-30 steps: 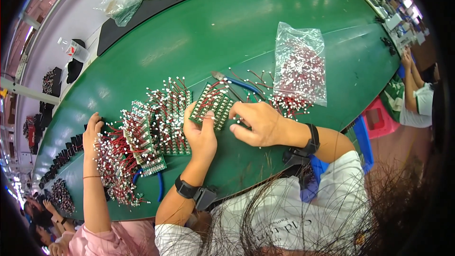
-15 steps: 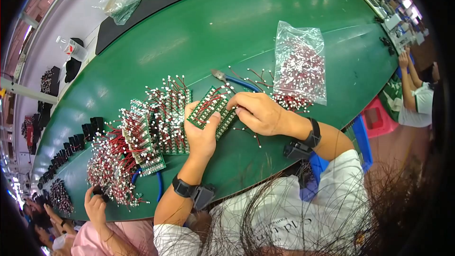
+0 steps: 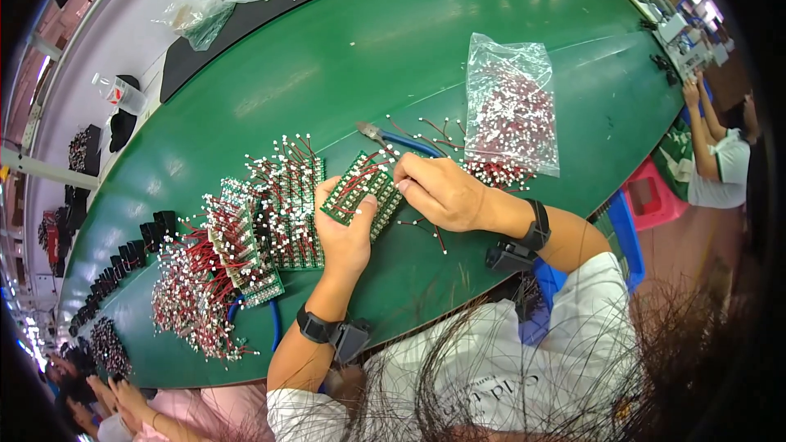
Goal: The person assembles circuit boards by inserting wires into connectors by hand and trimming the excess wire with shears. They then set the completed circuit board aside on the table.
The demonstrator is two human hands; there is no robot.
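Green circuit board [image 3: 363, 193] tilted, long axis up-right; left hand [image 3: 344, 233] gripping it, right hand [image 3: 438, 190] pinching wire.

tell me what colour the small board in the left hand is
Green, with red wires on it; the board shows in the head view.

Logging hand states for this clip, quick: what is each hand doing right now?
Left hand: closed on the green circuit board, propping it up off the table.
Right hand: fingertips pinched at the board's top edge; what they pinch cannot be told.
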